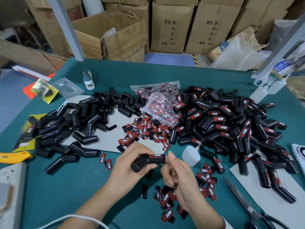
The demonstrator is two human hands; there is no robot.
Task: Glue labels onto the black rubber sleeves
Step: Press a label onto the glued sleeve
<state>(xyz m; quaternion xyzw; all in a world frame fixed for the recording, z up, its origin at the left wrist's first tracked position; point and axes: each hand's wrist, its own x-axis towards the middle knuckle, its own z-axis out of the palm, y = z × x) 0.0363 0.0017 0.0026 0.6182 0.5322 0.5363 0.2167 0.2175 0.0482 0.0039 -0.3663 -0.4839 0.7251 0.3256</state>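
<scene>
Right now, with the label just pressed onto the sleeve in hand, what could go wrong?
1. The left hand holds the sleeve while its thumb presses the label; wet glue could let it slide crooked.
2. The glue bottle stands uncapped beside the right hand; a nudge could tip it onto the loose labels.
3. The scissors lie open near the right forearm.

Open green mat [79, 187] near-left; sleeve piles [231, 126] block both sides, glue bottle [191, 155] and, seemingly, scissors [247, 207] crowd right.
</scene>
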